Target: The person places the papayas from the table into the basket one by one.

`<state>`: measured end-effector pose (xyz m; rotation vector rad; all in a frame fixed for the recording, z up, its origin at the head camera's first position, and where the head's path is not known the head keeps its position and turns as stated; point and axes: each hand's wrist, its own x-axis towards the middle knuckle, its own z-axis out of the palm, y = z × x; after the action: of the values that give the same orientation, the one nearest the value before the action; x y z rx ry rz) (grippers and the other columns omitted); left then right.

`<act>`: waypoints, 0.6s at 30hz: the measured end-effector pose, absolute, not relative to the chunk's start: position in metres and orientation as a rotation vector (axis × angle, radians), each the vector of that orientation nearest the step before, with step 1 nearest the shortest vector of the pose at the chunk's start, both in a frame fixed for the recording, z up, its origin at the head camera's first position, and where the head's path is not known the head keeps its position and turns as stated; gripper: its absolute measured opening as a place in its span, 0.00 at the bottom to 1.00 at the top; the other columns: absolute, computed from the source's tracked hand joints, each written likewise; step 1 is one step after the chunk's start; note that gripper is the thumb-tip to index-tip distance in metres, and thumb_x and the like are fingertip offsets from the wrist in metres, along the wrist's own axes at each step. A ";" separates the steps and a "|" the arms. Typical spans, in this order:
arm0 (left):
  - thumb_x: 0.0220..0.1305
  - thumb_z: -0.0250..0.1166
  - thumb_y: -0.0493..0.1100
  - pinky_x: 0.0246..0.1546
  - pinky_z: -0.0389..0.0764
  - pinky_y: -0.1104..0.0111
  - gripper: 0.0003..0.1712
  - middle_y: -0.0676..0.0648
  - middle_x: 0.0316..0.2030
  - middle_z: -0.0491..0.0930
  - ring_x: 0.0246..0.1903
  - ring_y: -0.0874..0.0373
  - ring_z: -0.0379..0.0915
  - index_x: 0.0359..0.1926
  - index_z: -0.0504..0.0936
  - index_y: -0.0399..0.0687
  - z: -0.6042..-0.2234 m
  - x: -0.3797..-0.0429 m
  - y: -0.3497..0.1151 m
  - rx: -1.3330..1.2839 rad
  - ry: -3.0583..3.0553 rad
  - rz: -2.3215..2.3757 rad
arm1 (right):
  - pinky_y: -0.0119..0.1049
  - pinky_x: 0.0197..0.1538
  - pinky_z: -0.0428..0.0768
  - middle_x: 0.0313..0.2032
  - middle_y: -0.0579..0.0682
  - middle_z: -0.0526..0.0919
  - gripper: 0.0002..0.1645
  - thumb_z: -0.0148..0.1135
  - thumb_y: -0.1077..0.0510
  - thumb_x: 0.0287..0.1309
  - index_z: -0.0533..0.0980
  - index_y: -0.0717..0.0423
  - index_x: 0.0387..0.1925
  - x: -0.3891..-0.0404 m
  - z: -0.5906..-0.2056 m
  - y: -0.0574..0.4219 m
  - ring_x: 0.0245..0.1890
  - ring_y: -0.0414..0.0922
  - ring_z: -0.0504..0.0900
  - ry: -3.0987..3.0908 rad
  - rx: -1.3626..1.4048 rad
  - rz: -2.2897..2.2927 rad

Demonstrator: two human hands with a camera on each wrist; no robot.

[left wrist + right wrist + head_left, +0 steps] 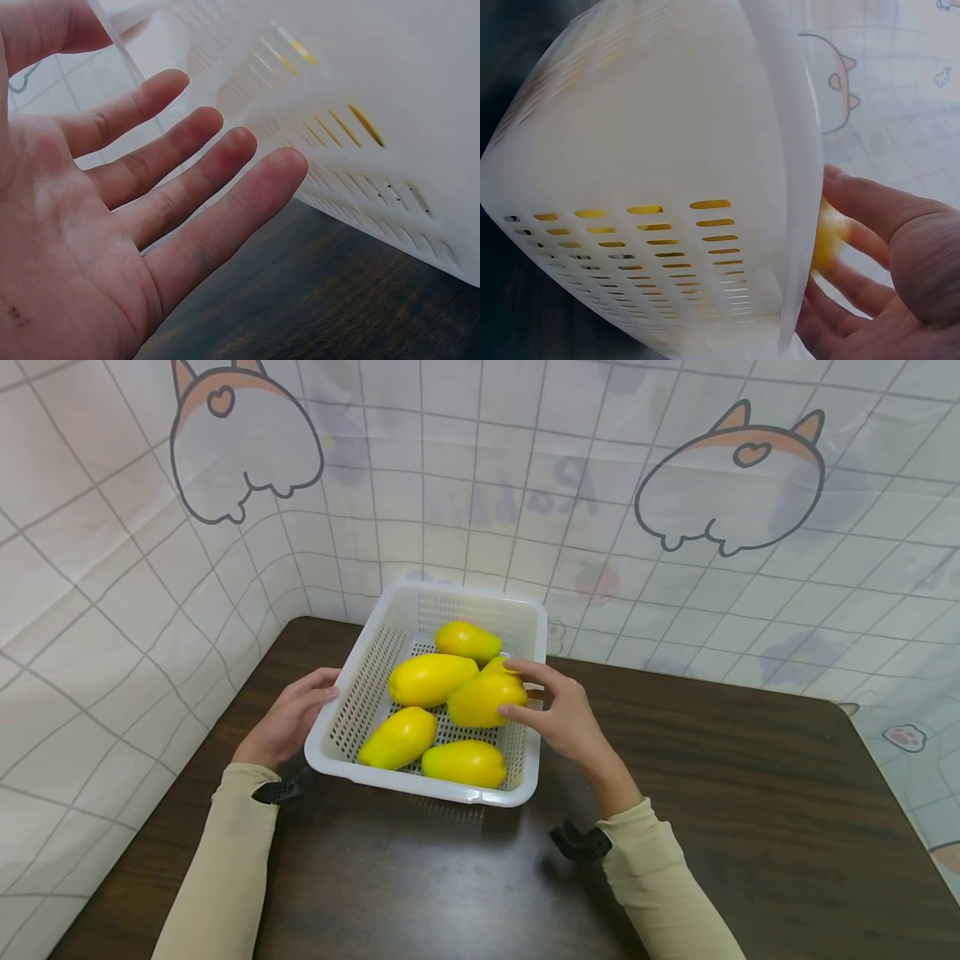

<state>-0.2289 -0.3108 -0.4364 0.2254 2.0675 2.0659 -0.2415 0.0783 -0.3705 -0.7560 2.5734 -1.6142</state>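
Note:
A white perforated plastic basket (427,789) stands on the dark table with several yellow papaya-shaped fruits in it. My right hand (558,706) reaches over the basket's right rim and holds one yellow papaya (483,700) between thumb and fingers. Beside it lie another papaya (431,679) and one farther back (467,641); two more, a left papaya (399,737) and a right papaya (463,764), lie at the near end. At the left rim is my left hand (296,710). In the left wrist view its fingers (225,217) stretch out straight alongside the basket's outer wall (405,97).
The dark wooden table (712,777) extends to the right of the basket and toward me. Behind and to the left, a white gridded cloth (480,485) with cartoon prints hangs close to the basket. A black strap (581,842) sits at my right wrist.

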 end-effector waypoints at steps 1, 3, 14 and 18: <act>0.73 0.51 0.50 0.49 0.81 0.61 0.19 0.52 0.58 0.69 0.50 0.55 0.76 0.62 0.69 0.57 -0.436 -0.229 -0.311 0.224 2.065 2.066 | 0.49 0.60 0.77 0.60 0.50 0.76 0.32 0.70 0.57 0.54 0.72 0.53 0.62 -0.242 -0.370 0.078 0.58 0.52 0.75 2.578 -0.754 -1.612; 0.74 0.50 0.50 0.49 0.81 0.61 0.19 0.52 0.58 0.69 0.50 0.55 0.76 0.62 0.69 0.56 -0.435 -0.229 -0.311 0.223 2.057 2.070 | 0.49 0.59 0.77 0.60 0.52 0.76 0.31 0.70 0.57 0.55 0.72 0.53 0.61 -0.241 -0.371 0.077 0.58 0.54 0.76 2.586 -0.757 -1.604; 0.74 0.49 0.47 0.48 0.82 0.62 0.18 0.52 0.56 0.71 0.47 0.57 0.78 0.62 0.69 0.53 -0.435 -0.231 -0.310 0.259 2.047 2.084 | 0.51 0.61 0.76 0.58 0.55 0.78 0.27 0.69 0.58 0.55 0.75 0.56 0.58 -0.241 -0.369 0.081 0.58 0.56 0.75 2.594 -0.705 -1.665; 0.74 0.50 0.47 0.47 0.82 0.63 0.16 0.53 0.55 0.72 0.47 0.58 0.78 0.60 0.70 0.54 -0.433 -0.230 -0.309 0.237 2.061 2.083 | 0.51 0.61 0.75 0.57 0.55 0.78 0.26 0.69 0.59 0.55 0.75 0.57 0.57 -0.242 -0.369 0.083 0.58 0.56 0.75 2.597 -0.708 -1.678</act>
<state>-0.2303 -0.3086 -0.4328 0.2370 2.0610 2.0832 -0.2422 0.0834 -0.3685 -0.7081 2.5971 -1.6783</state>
